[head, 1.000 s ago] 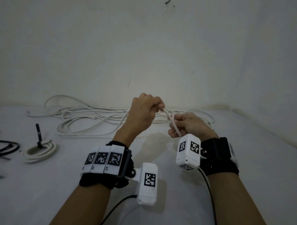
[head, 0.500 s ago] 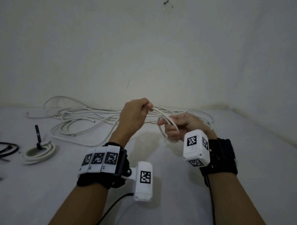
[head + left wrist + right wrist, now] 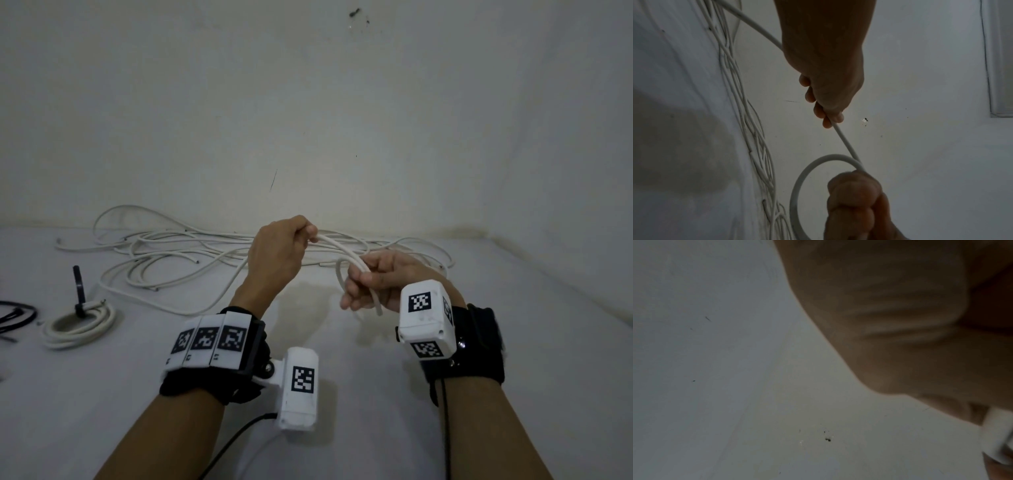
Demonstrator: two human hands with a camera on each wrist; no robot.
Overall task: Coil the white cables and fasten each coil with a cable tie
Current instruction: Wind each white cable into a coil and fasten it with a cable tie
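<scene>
1. White cable (image 3: 337, 247) is held in the air between both hands above the middle of the floor, with its first small loop (image 3: 342, 284) formed.
2. Left hand (image 3: 279, 255) is curled round the feeding strand; right hand (image 3: 375, 286) is closed on the loop (its fingers are hidden in the wrist view).
3. Each new turn should be laid to match the first loop, with slack drawn steadily from the loose cable pile (image 3: 178, 255) along the far edge.

Pinching a white cable (image 3: 337, 245) in the left grip (image 3: 279, 255), clasping its small loop in the right grip (image 3: 376, 284), above the surface (image 3: 513, 325); tied coil (image 3: 80, 320) far left.
</scene>
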